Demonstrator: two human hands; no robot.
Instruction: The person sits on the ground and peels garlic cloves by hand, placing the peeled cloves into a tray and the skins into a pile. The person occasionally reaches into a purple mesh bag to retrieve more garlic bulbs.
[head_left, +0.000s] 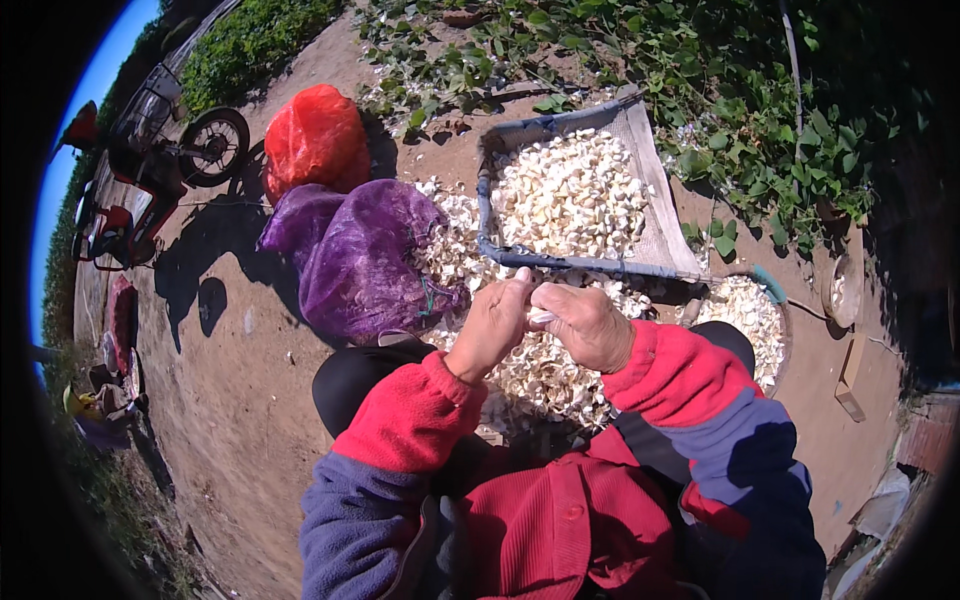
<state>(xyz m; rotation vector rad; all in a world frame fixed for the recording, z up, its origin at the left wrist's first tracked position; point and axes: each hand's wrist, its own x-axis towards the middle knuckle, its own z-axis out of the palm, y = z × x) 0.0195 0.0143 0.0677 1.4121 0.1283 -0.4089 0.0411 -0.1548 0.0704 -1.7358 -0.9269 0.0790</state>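
Observation:
My left hand (491, 324) and my right hand (589, 324) meet over a heap of garlic skins (544, 375). A small white garlic clove (541, 316) is pinched between them, mostly covered by the fingers. My left thumb points up at the near rim of a mesh-bottomed tray (566, 262) with a blue-wrapped frame. Many pale garlic cloves (570, 195) fill that tray, just beyond my hands. More skins lie between my knees and along the tray's left side.
A purple mesh sack (367, 255) and a red sack (316, 139) sit to the left. At right stands a round basket (784, 337) of whitish pieces. A parked motorbike (135, 202) is far left. Leafy vines (720, 112) border the tray. A cardboard box (850, 379) lies right.

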